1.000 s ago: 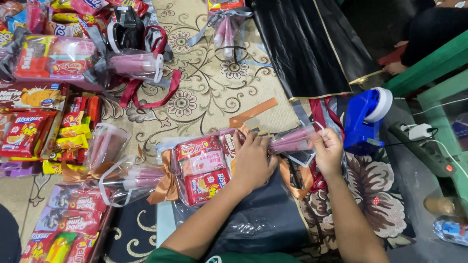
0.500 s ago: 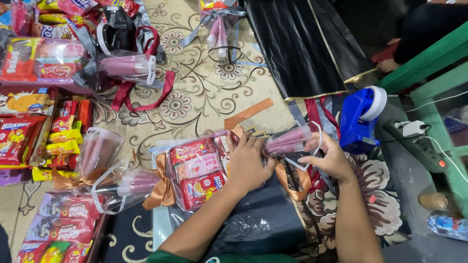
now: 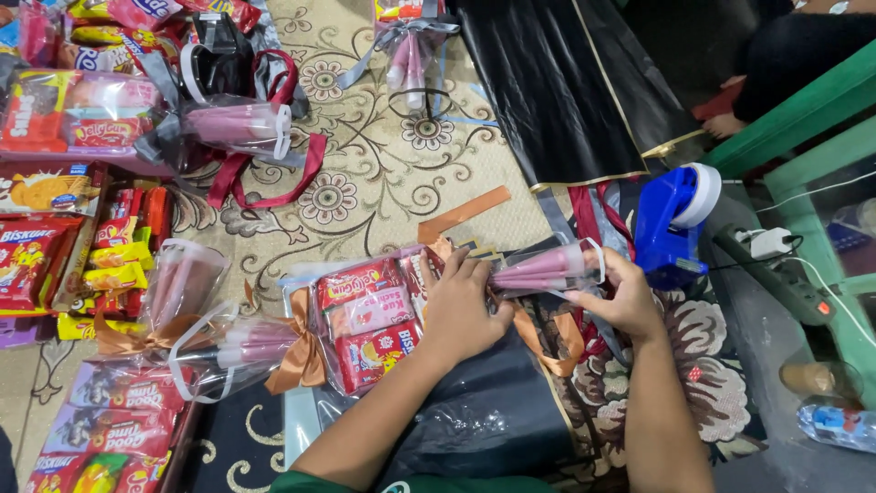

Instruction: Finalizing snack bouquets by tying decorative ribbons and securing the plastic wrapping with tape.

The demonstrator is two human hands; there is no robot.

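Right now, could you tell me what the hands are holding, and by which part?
Both hold a snack bouquet: the left hand presses its neck by the packets, the right hand grips the clear pink cone handle.

- Left hand (image 3: 461, 306) lies palm down, fingers curled and pressed forward, forearm reaching up from below.
- Right hand (image 3: 620, 297) sits just beside it, fingers bent in a pinching grip, wrist angled inward.
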